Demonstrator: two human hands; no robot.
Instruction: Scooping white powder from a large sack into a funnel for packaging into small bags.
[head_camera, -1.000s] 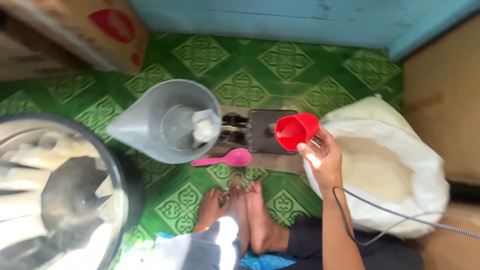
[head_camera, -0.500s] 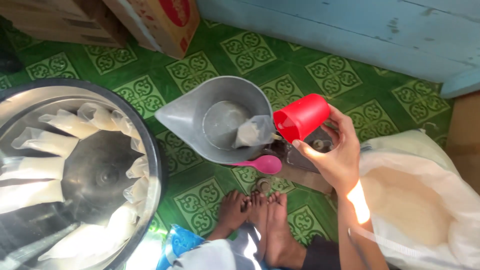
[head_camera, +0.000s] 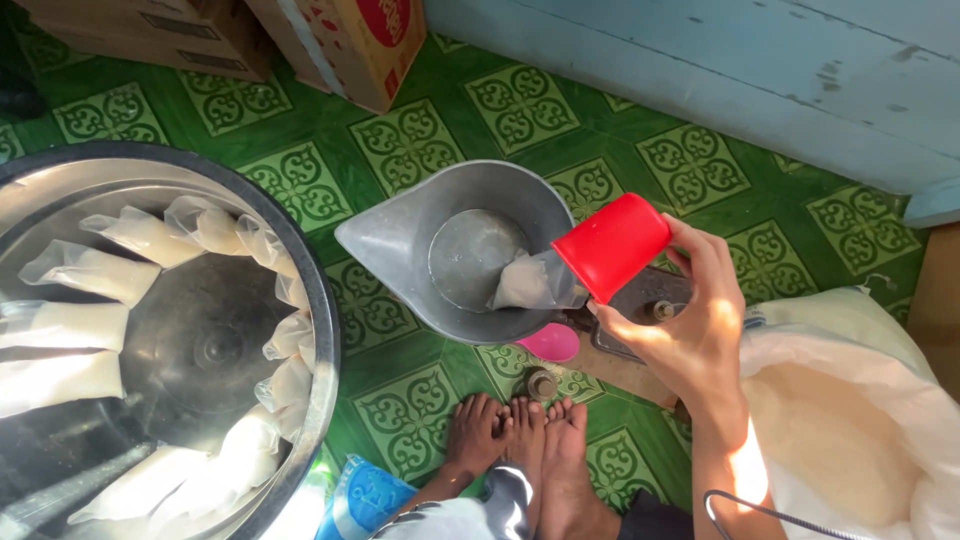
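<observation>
My right hand (head_camera: 683, 325) holds a red plastic cup (head_camera: 612, 245), tipped on its side with its mouth toward a grey metal scale pan (head_camera: 400, 240). A small clear plastic bag (head_camera: 532, 281) with white grains sits inside the pan, right at the cup's mouth. A pink scoop (head_camera: 551, 342) peeks out from under the pan's near edge. My left hand is not in view. My bare feet (head_camera: 520, 445) rest on the floor below the pan.
A big round metal basin (head_camera: 318, 330) at the left holds several filled clear bags. An open white sack of grains (head_camera: 830, 430) lies at the right. Cardboard boxes (head_camera: 350, 40) stand at the back, beside a blue wooden wall (head_camera: 750, 70). The floor is green patterned tile.
My right hand has carried the red cup from beside the sack over to the pan and tipped it at the bag. The view has shifted left, showing more of the basin.
</observation>
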